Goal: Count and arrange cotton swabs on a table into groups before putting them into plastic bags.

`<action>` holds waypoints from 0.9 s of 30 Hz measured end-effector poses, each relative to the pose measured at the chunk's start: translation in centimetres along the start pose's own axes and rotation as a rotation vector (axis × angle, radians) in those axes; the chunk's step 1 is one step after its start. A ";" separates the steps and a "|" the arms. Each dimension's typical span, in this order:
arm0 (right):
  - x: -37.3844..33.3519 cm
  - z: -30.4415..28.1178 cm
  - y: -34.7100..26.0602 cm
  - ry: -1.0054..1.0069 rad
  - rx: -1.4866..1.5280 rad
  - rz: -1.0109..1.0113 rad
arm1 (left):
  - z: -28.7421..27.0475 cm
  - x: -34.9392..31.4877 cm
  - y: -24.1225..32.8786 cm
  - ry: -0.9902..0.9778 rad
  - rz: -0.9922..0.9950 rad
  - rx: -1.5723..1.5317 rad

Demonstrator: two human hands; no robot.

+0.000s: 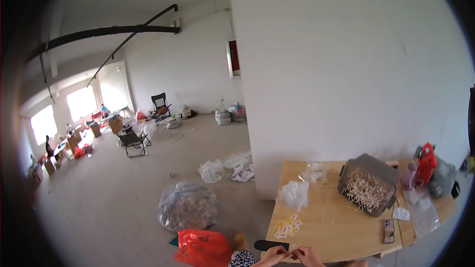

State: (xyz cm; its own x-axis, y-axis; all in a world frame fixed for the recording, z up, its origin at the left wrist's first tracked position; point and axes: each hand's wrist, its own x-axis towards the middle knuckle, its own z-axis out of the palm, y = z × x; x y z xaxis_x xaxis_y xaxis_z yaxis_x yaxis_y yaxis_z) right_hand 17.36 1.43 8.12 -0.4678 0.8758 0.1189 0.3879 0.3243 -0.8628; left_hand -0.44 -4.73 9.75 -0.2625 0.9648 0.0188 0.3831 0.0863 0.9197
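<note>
at the lower edge of the frame, the left hand (275, 253) and right hand (305, 255) meet over the near edge of the wooden counter (326, 230), fingertips drawn close together; from my remote post i cannot tell whether either grip holds anything. a black round-ended strip (267, 245) lies just beside the left hand, and small yellow-and-white cards (288, 227) are strewn above it. at right of the frame, swab-like sticks (366, 191) heap in a grey plastic bin (372, 163). i judge the handwork to be in mid-course, with plenty left: sticks and cards lie loose, and i make out no finished piece.
</note>
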 end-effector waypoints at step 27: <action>-0.5 -1.0 -4.5 -0.411 0.329 0.196 | -7.6 -3.7 4.8 -0.115 0.698 0.454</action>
State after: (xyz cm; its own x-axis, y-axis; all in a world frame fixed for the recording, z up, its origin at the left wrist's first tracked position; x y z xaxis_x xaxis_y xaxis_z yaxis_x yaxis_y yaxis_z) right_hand 16.62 -0.12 12.39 -0.7087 0.6754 -0.2039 0.2612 -0.0173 -0.9651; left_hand -4.32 -9.80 17.07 0.2494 0.8510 0.4622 0.7499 -0.4718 0.4638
